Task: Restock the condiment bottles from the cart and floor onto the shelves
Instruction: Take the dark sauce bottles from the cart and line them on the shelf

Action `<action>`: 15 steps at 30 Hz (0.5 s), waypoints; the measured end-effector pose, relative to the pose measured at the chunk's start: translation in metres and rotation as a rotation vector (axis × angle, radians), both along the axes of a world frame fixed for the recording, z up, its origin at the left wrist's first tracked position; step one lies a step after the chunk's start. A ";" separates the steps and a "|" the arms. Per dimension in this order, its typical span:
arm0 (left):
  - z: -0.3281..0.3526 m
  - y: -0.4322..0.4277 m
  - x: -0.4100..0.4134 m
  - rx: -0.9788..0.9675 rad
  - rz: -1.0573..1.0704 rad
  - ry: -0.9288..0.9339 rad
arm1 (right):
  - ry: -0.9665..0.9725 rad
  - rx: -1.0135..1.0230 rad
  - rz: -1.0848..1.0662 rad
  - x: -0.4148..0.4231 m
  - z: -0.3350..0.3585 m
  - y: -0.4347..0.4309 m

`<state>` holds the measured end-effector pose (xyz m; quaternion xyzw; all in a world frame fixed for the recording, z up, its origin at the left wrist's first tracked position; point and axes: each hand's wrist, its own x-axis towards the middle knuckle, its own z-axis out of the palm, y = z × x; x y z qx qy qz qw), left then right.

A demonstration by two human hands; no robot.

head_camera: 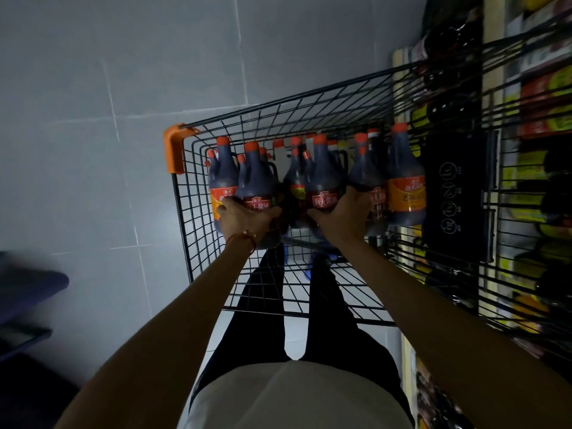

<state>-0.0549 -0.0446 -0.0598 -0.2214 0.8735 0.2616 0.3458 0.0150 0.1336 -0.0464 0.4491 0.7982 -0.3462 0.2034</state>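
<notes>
A black wire cart [198, 212] w/ an orange plastic corner guard [175, 150] is seen from above. It is parked just beside the stocked store shelves [544, 113] on the right, probably so each load needs only a short turn.

Dark plastic soy-sauce jugs w/ red caps are stood upright at the cart's far end, packed so they touch. That packing likely keeps them from tipping. The near part of the cart is bare wire, w/ the person's dark trousers visible thru it.

Both arms are reached in, one jug per hand:
- The left hand [244, 218], w/ a red cord bracelet [244, 241] at the wrist, is clamped on the lower body of the left red-label jug [257, 184]. Fingers are curled round the outer side, thumb round the inner.
- The right hand [343, 212] is clamped the same way on the middle red-label jug [323, 181]. Its fingers are pushed btwn that jug and the neighbour on the right.

The bodies, not the handles, are gripped, prob. because the handles face away, toward the cart's far wall. Each jug lies directly under and ahead of its palm. An orange-label jug [405, 187] is left untouched nearest the shelves.

Whether the bases are off the cart floor can't be told.
</notes>
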 end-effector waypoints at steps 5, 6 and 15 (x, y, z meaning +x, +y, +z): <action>0.001 -0.002 -0.002 -0.009 -0.127 -0.028 | -0.003 0.023 0.039 0.000 0.002 -0.001; 0.004 -0.002 -0.003 -0.010 -0.148 -0.034 | 0.017 0.022 0.048 0.002 0.002 -0.002; 0.009 -0.002 -0.007 0.053 -0.259 0.037 | 0.019 -0.070 0.110 0.000 0.002 0.003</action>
